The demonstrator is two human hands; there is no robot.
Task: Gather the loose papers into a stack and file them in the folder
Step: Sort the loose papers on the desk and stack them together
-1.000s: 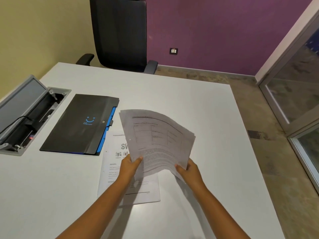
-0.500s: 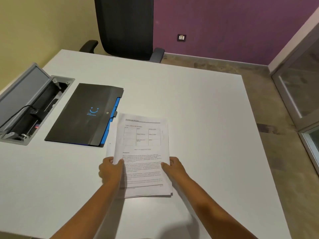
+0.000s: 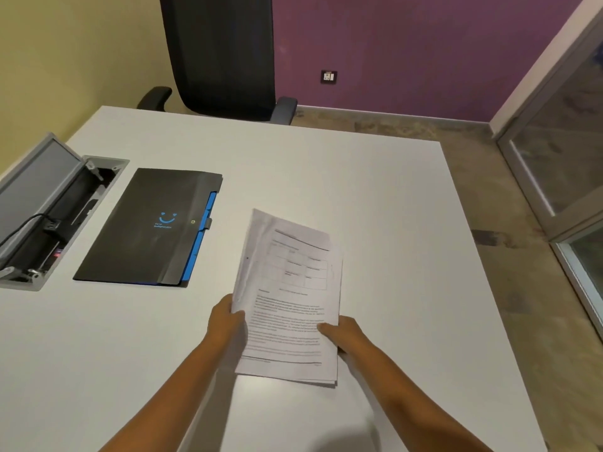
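Left hand [image 3: 225,321] and right hand [image 3: 342,332] pinch uneven paper stack [image 3: 290,301] by its side edges; sheets may fan or slip before reaching closed black folder [image 3: 146,226].

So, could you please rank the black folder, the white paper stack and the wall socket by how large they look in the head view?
1. Black folder
2. White paper stack, though nearer the camera
3. Wall socket

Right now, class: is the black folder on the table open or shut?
Shut. The black folder lies flat, its flap folded over the front and only blue edges showing.
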